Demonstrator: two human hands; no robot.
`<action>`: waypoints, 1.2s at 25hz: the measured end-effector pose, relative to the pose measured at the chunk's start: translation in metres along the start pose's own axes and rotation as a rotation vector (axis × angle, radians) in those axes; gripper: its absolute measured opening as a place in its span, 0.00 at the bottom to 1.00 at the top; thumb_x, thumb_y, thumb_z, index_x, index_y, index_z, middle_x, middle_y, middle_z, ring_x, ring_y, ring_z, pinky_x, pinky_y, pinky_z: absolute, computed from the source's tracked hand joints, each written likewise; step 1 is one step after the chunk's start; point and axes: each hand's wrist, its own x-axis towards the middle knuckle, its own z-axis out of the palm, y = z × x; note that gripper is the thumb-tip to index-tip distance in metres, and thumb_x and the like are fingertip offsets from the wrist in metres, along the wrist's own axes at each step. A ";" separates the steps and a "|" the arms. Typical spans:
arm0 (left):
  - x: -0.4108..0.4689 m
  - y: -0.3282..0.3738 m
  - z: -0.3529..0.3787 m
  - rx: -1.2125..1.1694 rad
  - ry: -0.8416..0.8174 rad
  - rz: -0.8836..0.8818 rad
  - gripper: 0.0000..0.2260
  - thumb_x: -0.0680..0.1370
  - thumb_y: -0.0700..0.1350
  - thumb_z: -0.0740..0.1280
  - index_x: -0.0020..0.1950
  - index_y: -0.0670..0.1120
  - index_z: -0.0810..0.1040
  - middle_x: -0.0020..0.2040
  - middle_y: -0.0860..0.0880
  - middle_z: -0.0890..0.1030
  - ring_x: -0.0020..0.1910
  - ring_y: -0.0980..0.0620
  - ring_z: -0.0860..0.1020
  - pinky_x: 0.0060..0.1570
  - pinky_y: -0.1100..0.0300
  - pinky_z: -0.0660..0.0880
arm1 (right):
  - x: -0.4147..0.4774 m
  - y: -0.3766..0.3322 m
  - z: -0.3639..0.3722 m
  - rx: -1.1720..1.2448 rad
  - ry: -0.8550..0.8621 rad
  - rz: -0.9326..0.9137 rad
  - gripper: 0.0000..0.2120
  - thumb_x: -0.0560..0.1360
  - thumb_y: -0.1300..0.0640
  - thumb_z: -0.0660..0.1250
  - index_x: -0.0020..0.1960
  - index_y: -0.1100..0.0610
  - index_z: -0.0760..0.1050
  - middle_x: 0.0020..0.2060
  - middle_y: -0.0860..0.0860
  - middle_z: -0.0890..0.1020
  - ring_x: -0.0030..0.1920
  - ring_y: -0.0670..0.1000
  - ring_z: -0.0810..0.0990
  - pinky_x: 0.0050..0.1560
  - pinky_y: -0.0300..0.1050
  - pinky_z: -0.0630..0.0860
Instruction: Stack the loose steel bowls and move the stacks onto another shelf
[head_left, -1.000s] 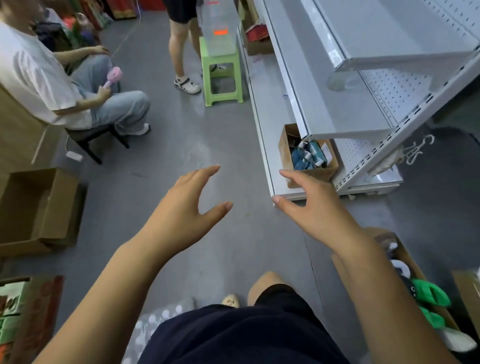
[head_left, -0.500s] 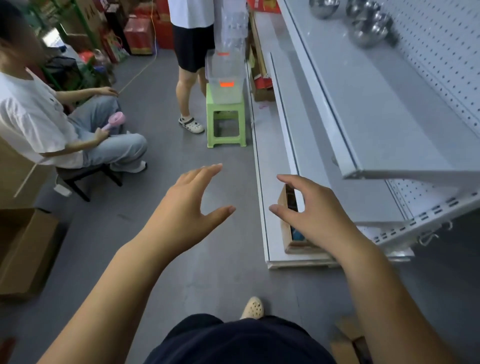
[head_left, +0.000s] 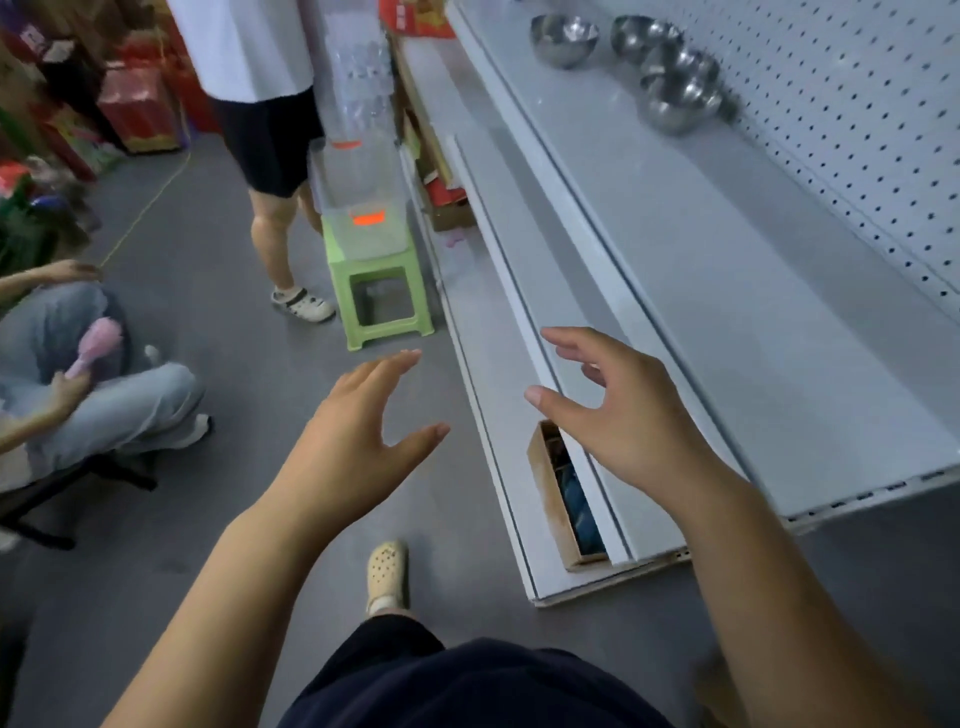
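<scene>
1. Steel bowls (head_left: 670, 88), far right on upper shelf (head_left: 727, 286): overlapping cluster, exact count unclear.
2. Cardboard box (head_left: 548, 483), near, under lower shelf (head_left: 550, 260): mostly hidden; blue contents unidentifiable.
3. Seated person (head_left: 114, 400), left: cut by picture edge.
4. Standing person (head_left: 265, 140), far: cut off above the chest.

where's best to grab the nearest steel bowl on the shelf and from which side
Probably the rim of the nearest steel bowl, on its aisle-facing side, reaching from above: it sits upright with the mouth open, the rounded wall gives little hold, and another bowl sits close behind it.
</scene>
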 end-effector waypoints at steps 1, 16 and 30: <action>0.028 -0.011 -0.007 -0.004 -0.021 0.046 0.32 0.76 0.59 0.72 0.78 0.56 0.65 0.74 0.57 0.71 0.74 0.55 0.67 0.67 0.61 0.64 | 0.019 -0.003 0.004 0.011 0.071 0.009 0.26 0.77 0.46 0.74 0.73 0.41 0.73 0.65 0.35 0.76 0.66 0.32 0.73 0.71 0.39 0.71; 0.328 -0.056 -0.037 -0.064 -0.206 0.463 0.30 0.77 0.59 0.70 0.77 0.51 0.68 0.74 0.52 0.72 0.74 0.51 0.69 0.69 0.59 0.65 | 0.219 -0.038 0.005 0.066 0.475 0.288 0.24 0.76 0.49 0.76 0.70 0.46 0.76 0.59 0.39 0.78 0.60 0.39 0.76 0.62 0.33 0.73; 0.556 -0.018 0.008 -0.107 -0.101 0.572 0.28 0.78 0.60 0.68 0.75 0.49 0.70 0.76 0.49 0.71 0.78 0.49 0.63 0.74 0.52 0.63 | 0.357 0.026 -0.061 0.085 0.575 0.479 0.36 0.77 0.46 0.74 0.80 0.45 0.61 0.73 0.45 0.71 0.68 0.47 0.74 0.69 0.46 0.72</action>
